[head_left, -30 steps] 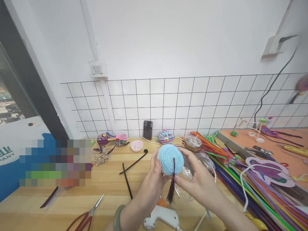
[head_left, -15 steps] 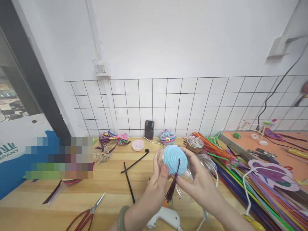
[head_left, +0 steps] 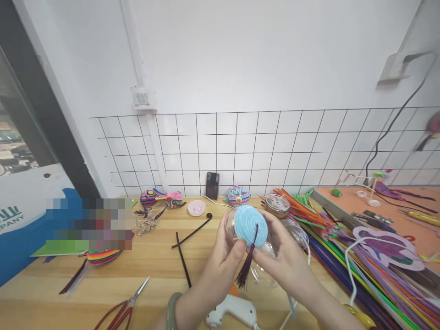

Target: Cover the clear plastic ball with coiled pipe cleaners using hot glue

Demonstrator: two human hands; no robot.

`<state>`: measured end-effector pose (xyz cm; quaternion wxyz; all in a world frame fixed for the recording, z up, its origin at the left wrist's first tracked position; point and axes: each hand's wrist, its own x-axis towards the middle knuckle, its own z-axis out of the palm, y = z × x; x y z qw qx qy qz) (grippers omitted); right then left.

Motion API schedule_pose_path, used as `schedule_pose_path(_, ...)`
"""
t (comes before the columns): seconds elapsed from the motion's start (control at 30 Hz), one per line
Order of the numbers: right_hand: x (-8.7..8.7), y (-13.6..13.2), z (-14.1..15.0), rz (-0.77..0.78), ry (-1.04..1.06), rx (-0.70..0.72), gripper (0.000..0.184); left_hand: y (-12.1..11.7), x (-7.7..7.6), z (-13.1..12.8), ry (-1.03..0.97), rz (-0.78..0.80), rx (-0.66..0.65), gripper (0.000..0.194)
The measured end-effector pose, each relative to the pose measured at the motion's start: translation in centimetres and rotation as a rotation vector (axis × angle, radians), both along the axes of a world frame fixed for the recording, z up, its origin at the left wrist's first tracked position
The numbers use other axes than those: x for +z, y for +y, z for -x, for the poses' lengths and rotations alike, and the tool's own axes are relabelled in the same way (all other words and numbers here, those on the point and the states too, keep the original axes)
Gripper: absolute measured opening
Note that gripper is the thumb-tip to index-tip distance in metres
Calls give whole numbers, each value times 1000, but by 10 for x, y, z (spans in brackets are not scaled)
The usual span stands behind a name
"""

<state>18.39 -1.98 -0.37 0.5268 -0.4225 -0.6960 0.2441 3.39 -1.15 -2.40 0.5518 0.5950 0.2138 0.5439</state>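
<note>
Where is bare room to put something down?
The pale wooden table is bare between the red-handled metal scissors and crossed black fuzzy stems, and left of the scissors. Crowded: right side, with multicoloured fuzzy stems; around left hand, right hand and white plastic glue gun.

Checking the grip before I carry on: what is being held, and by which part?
The left hand and right hand together hold the blue-coiled ball by its opposite sides.

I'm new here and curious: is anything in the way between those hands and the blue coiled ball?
Nothing visible: the left hand and right hand hold the blue coiled ball directly, its dark tassel hanging between them.
</note>
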Motion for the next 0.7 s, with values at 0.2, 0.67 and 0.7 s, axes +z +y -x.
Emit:
schedule_pose_path(0.2, 0, 0, -4, 12, -23, 34, 57, 0, -4, 0, 17, -44, 41, 62)
schedule_pose_path(0.67, 3, -2, -12, -5, -72, 187, 62, 11, -21, 8, 81, -211, 157, 66)
schedule_pose_path(0.7, 3, -2, -13, -17, -88, 173, 63, 12, -21, 9, 85, -222, 160, 67)
